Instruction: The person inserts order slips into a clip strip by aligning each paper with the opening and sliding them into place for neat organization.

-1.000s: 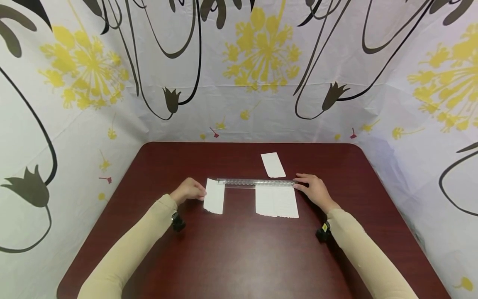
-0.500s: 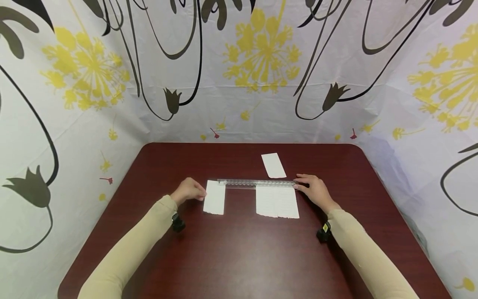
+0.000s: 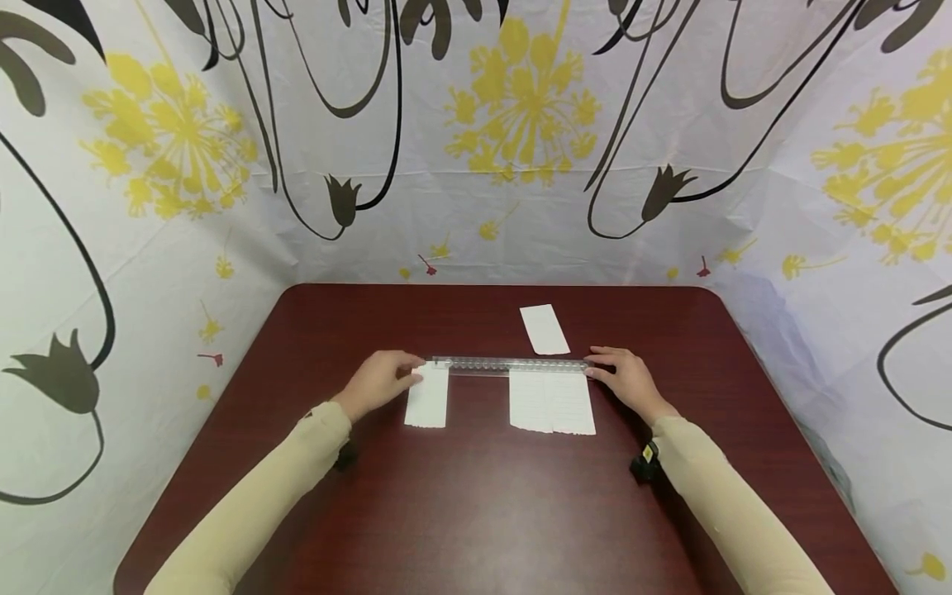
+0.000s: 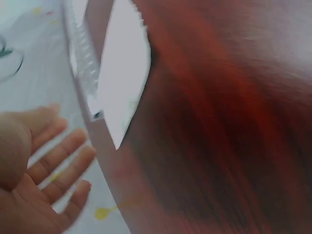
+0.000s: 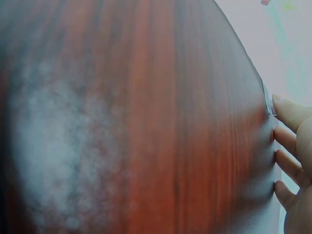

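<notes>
A clear plastic ruler point(image 3: 483, 364) lies crosswise on the table, over the far ends of a white paper piece point(image 3: 427, 401) on the left and two side-by-side lined paper pieces point(image 3: 552, 403) on the right. My left hand point(image 3: 378, 382) is at the ruler's left end, by the far edge of the left paper. In the left wrist view its fingers point(image 4: 68, 161) look blurred, straight and spread, apart from the paper point(image 4: 124, 68). My right hand point(image 3: 627, 380) holds the ruler's right end between thumb and fingers; the right wrist view shows the thumb point(image 5: 287, 109) at the ruler's corner point(image 5: 268, 105).
Another white paper piece point(image 3: 545, 329) lies slightly tilted beyond the ruler. The dark red table point(image 3: 476, 504) has rounded far corners. A patterned white cloth point(image 3: 416, 149) hangs behind and at both sides. A small black camera point(image 3: 644, 463) is on the right wrist.
My left hand has let go of the left paper's side edge and moved up and right to the ruler's left end. The right hand and ruler have stayed in place.
</notes>
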`<control>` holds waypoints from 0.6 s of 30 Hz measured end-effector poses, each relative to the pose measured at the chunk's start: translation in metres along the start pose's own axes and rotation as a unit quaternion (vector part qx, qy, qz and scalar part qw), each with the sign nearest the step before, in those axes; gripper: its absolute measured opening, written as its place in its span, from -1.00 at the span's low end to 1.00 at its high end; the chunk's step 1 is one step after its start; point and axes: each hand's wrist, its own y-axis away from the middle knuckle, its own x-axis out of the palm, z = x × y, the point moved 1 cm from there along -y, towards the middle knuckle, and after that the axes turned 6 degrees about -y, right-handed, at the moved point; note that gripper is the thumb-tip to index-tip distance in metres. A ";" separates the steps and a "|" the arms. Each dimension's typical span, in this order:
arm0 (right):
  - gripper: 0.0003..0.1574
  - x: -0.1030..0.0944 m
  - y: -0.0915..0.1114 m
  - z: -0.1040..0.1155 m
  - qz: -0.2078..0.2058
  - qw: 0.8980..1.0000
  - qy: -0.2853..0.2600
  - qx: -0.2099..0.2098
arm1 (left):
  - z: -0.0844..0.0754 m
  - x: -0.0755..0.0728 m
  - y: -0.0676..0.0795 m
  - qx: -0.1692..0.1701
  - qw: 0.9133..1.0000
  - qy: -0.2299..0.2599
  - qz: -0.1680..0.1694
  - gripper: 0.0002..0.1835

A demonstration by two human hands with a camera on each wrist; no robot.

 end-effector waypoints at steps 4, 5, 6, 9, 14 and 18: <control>-0.53 0.001 0.000 0.000 0.001 1.000 -0.001 0.001 | -0.004 0.010 0.009 0.093 0.993 -0.074 0.013 -0.53; -0.53 0.001 -0.001 0.000 -0.001 1.000 -0.001 0.001 | -0.004 0.012 0.011 0.108 0.991 -0.084 0.014 -0.52; -0.53 0.001 -0.001 0.000 -0.001 1.000 -0.002 0.002 | -0.004 0.014 0.013 0.120 0.988 -0.091 0.015 -0.51; -0.54 0.001 -0.001 0.000 -0.003 1.000 -0.002 0.001 | -0.002 0.020 0.016 0.150 0.983 -0.105 0.014 -0.51; -0.53 0.000 0.000 0.001 0.001 1.000 -0.001 -0.004 | 0.001 0.030 0.020 0.164 0.979 -0.113 0.030 -0.49; -0.52 0.000 0.000 0.001 0.003 1.000 -0.002 -0.005 | 0.001 0.033 0.021 0.164 0.978 -0.128 0.032 -0.48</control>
